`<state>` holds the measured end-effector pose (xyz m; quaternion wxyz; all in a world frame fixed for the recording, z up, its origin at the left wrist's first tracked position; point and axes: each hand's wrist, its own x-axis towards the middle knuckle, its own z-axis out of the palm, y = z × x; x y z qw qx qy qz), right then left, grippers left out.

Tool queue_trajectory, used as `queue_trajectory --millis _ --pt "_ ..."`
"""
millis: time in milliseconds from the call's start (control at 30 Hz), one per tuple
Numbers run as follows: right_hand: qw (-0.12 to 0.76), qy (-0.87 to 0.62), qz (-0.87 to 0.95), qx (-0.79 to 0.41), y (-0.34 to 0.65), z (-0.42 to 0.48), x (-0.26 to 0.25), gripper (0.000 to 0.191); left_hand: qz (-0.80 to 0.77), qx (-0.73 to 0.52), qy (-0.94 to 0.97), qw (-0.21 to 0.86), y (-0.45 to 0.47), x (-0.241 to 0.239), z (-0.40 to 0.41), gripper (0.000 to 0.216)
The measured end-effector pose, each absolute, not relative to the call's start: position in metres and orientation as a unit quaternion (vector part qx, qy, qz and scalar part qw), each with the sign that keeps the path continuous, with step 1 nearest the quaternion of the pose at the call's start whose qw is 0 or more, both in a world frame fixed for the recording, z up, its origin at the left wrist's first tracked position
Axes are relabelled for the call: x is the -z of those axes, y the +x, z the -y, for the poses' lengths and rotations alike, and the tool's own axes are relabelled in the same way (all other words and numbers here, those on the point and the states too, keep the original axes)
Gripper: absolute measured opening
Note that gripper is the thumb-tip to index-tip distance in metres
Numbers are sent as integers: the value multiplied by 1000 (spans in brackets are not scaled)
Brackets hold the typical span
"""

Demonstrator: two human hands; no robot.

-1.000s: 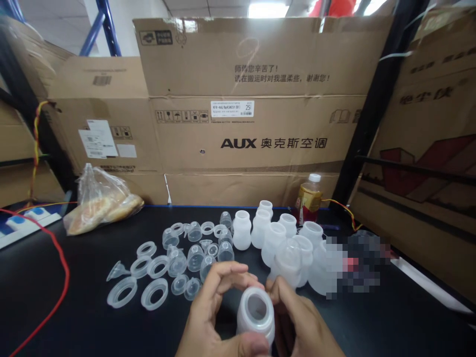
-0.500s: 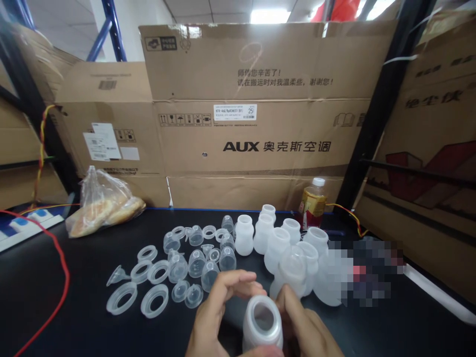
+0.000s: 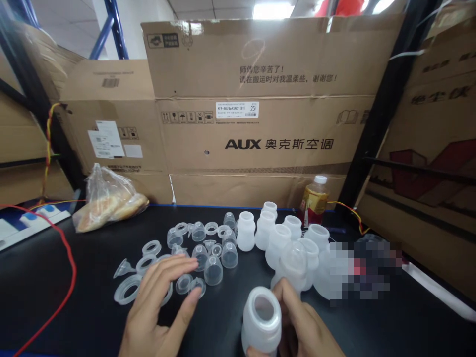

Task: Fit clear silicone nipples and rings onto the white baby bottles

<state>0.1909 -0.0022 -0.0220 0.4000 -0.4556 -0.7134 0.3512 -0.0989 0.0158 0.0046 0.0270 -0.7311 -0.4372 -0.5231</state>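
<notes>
My right hand (image 3: 303, 322) is wrapped round a frosted white baby bottle (image 3: 260, 332), held upright with its open neck facing up. My left hand (image 3: 159, 302) holds nothing; its fingers are spread over the screw rings, partly hiding a ring (image 3: 166, 296) beneath. Left of it lies another clear ring (image 3: 127, 290). Close to its thumb and fingertips are small round lids (image 3: 184, 283) and a clear domed cap (image 3: 213, 270). Beyond the held bottle, a bottle with a clear domed cap (image 3: 293, 258) stands among several uncapped white bottles (image 3: 278, 248).
A small funnel-shaped part (image 3: 123, 268) lies at the left. Bagged bread (image 3: 107, 203), a power strip (image 3: 44, 218) and a red cable (image 3: 70, 258) are further left. A drink bottle (image 3: 314, 201) stands at the back, before a large cardboard box (image 3: 278, 163). Items at the right are blurred out.
My left hand has let go of the bottle and moved left over the clear rings, its fingers apart. My right hand still holds the bottle in nearly the same place.
</notes>
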Motion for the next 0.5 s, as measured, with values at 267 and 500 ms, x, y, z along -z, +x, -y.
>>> queue_trajectory --millis 267,500 --pt "381 -475 720 -332 197 3 11 45 460 411 -772 151 -123 8 -27 21" --pt "430 -431 755 -244 195 -3 31 49 445 362 -793 207 -108 5 -31 23"
